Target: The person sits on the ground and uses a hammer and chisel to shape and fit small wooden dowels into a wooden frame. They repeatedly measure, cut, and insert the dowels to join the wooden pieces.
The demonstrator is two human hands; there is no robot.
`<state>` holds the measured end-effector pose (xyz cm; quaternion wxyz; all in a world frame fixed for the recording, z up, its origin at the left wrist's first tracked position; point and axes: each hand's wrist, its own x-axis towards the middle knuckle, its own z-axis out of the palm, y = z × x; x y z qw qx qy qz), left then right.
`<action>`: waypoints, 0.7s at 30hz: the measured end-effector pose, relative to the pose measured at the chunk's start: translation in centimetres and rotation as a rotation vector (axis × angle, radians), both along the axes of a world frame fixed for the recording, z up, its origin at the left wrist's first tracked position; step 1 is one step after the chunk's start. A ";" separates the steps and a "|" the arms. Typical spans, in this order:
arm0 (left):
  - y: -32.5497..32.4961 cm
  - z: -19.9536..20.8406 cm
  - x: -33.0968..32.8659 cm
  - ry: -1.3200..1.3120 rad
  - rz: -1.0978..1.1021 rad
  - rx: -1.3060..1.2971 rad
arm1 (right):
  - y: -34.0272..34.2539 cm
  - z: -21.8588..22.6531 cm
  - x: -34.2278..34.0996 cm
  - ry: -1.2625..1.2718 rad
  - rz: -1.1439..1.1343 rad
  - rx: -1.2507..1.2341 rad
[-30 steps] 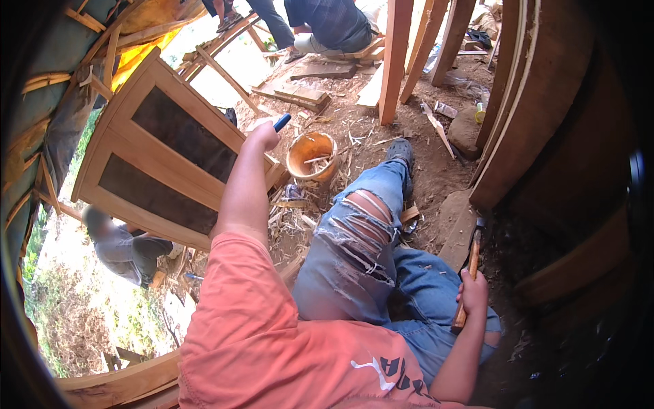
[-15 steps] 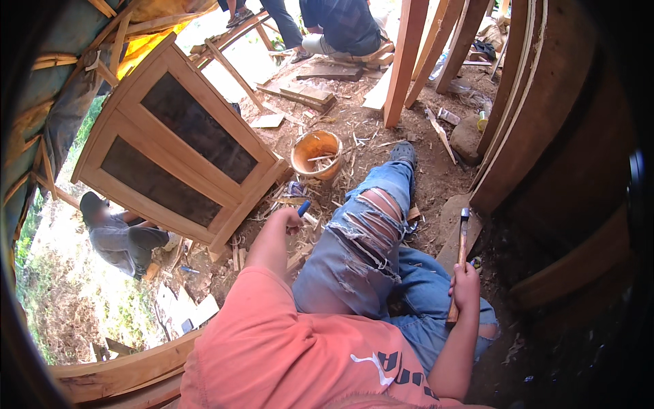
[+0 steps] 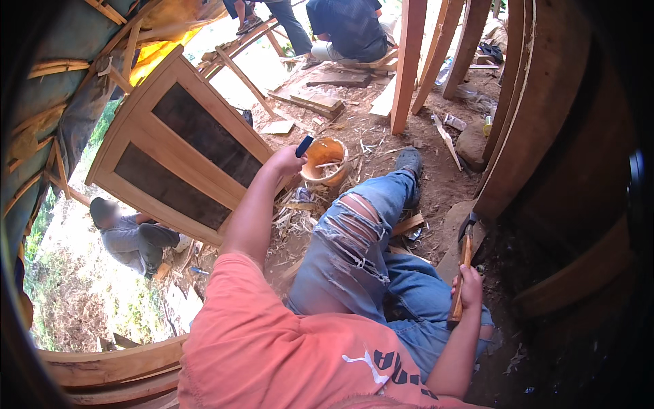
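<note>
My left hand [image 3: 285, 162] is stretched forward, fingers closed round a short dark-blue bar-shaped thing [image 3: 304, 146]. It is beside an orange bucket [image 3: 332, 151] with wood scraps in it. My right hand [image 3: 469, 290] rests by my bent right knee and grips the wooden handle of a hammer [image 3: 466, 247]. The hammer's metal head points up and forward. To the left, close to my left forearm, leans a wooden panelled frame [image 3: 174, 157] with two dark panels.
Upright timber posts [image 3: 409, 68] and broad boards [image 3: 545, 109] stand on the right. Boards [image 3: 313, 102] and wood shavings lie on the dirt floor ahead. One person [image 3: 126, 235] crouches beyond the panelled frame; others [image 3: 347, 31] are at the top. A beam [image 3: 116, 368] runs lower left.
My left hand has risen and moved forward, bringing the blue thing up beside the bucket. The hammer head has turned in my right hand. The whole view has shifted slightly.
</note>
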<state>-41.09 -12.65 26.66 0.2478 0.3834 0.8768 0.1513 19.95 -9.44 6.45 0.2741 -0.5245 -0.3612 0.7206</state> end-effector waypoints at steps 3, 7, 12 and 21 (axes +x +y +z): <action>3.0 2.7 3.3 0.010 -0.063 -0.011 | 0.3 -0.3 -0.7 -0.020 -0.037 -0.029; 6.9 4.3 8.0 0.210 -0.306 -0.067 | 0.5 -1.9 -1.3 -0.018 -0.041 0.024; 10.4 6.0 16.4 0.379 -0.572 -0.145 | 0.9 -1.4 -0.7 -0.029 -0.031 -0.029; 10.6 3.1 21.5 0.606 -0.879 -0.059 | 1.1 -0.8 -1.4 -0.088 -0.045 -0.005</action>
